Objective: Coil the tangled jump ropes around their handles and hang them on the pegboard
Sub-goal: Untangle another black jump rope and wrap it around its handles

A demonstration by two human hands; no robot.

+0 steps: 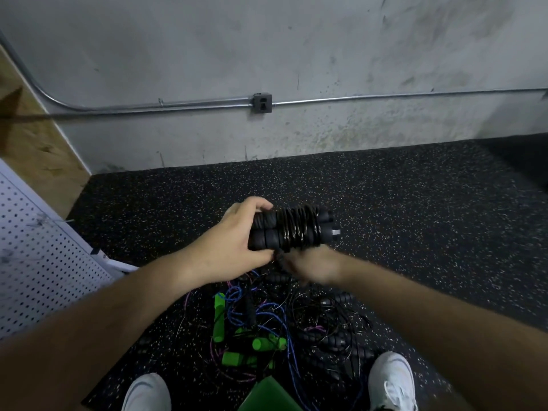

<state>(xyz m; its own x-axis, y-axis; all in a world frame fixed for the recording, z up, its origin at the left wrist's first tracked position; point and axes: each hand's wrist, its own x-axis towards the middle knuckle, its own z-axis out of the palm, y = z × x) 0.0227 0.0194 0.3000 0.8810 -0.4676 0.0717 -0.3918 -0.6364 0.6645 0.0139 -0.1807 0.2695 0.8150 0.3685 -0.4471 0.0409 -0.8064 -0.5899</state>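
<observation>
Sneakers, white, sit nearest: the left shoe (146, 393) and the right shoe (391, 381) stand apart on the speckled black floor (415, 203), with a flat green object (267, 396) between them at the bottom edge. Just beyond the shoes lies a tangled pile of jump ropes (267, 318), thin black, blue and purple cords crossing over bright green handles (219, 318) and dark ones. Above that pile, the left hand (234, 241) grips a pair of black handles (264, 232) held side by side, fingers over the top and thumb beneath. A black rope (296, 229) is wound in tight loops around the middle of the pair. The right hand (311, 266) is just beneath the coils, touching them, but it is blurred and I cannot tell how its fingers lie. A white pegboard (38, 262) stands at the left. Farther back a scuffed grey wall (267, 40) carries a metal conduit (385, 97) running into an outlet box (262, 102).
</observation>
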